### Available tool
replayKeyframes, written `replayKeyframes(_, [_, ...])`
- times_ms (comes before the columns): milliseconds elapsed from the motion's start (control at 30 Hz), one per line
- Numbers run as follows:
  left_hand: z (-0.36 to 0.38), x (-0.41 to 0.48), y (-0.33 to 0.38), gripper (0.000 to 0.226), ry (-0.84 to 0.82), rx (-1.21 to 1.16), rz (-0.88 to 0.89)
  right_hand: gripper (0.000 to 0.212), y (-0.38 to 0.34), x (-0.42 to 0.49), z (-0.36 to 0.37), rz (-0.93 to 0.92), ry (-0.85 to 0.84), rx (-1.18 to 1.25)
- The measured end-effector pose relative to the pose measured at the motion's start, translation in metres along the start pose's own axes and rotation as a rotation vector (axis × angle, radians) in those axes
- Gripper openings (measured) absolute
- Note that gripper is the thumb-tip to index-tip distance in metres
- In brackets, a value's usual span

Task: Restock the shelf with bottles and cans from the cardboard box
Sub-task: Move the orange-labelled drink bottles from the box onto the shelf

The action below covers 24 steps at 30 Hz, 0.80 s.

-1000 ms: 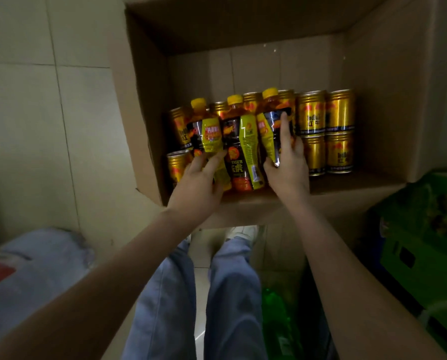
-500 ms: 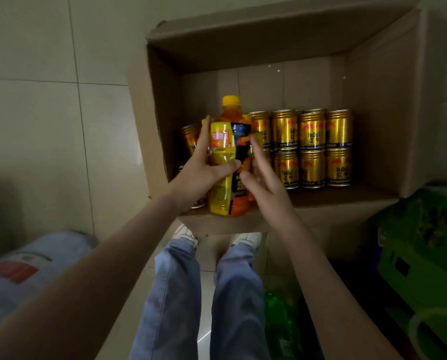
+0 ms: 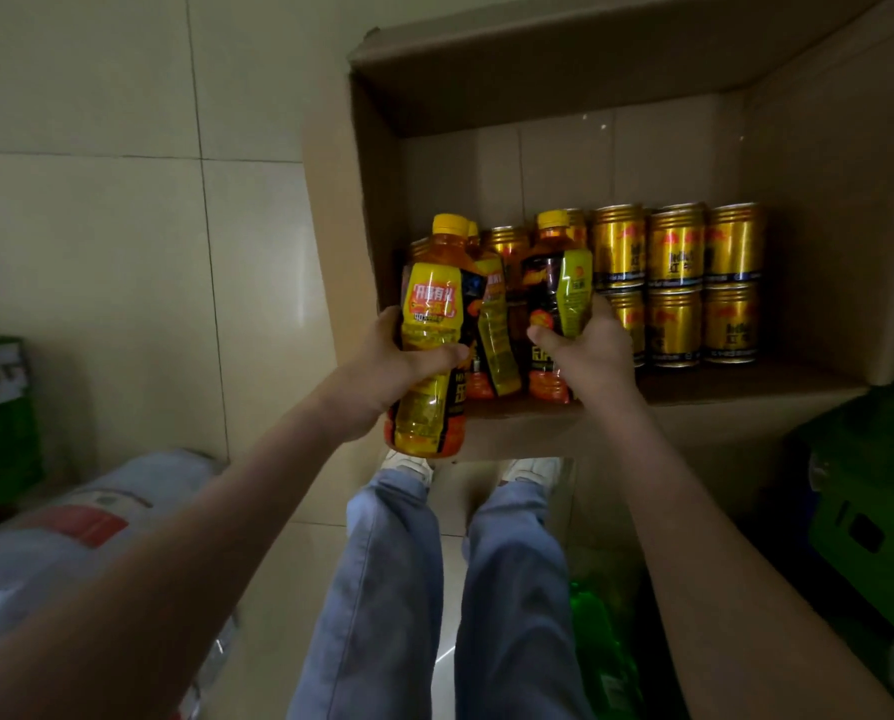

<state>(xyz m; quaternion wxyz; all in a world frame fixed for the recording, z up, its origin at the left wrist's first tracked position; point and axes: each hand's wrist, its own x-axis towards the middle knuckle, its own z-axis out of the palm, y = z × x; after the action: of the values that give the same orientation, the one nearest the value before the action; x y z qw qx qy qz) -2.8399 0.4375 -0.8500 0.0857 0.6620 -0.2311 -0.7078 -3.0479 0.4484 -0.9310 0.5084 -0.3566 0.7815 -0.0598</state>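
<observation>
Head view: both grips are working at the open cardboard box [image 3: 824, 226].
Left grip [image 3: 382, 374]: fingers and thumb wrapped round a yellow-labelled bottle [image 3: 431, 345], its base showing past the box's near edge.
Right grip [image 3: 593, 350]: clamped on a dark-labelled bottle [image 3: 551, 298], inside the box.
Between them: a 3rd bottle [image 3: 494, 324], tucked between the 2 held ones.
Cans [image 3: 676, 283]: gold, 2 rows, just right of the bottles, in the box.
Further out: jeans [image 3: 382, 589] below, green crate [image 3: 876, 511] at right.
</observation>
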Motion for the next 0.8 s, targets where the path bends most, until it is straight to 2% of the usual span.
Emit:
replayKeyframes(200, [0.003,-0.087,0.069,0.064,-0.045,0.026,0.097,0.051,-0.071,-0.130,-0.082,-0.003,0.000,0.369])
replayKeyframes(333, [0.005,-0.184,0.129,0.077,-0.182,0.122,0.172,0.049,-0.125,-0.245,-0.138,-0.075,-0.012,0.583])
replayKeyframes(467, [0.012,-0.283,0.174,0.099,-0.276,0.271,0.250,0.061,-0.158,-0.358,-0.178,-0.150,0.028,0.739])
replayKeyframes(533, [0.019,-0.331,0.181,0.106,-0.321,0.331,0.278,0.061,-0.164,-0.411,-0.191,-0.185,0.062,0.817])
replayKeyframes(633, [0.035,-0.403,0.175,0.093,-0.365,0.372,0.327,0.054,-0.159,-0.486,-0.205,-0.255,0.109,0.868])
replayKeyframes(733, [0.053,-0.477,0.155,0.053,-0.503,0.370,0.395,0.058,-0.135,-0.558,-0.212,-0.308,0.175,0.869])
replayKeyframes(800, [0.066,-0.525,0.131,0.041,-0.604,0.401,0.436,0.066,-0.112,-0.611,-0.212,-0.340,0.215,0.878])
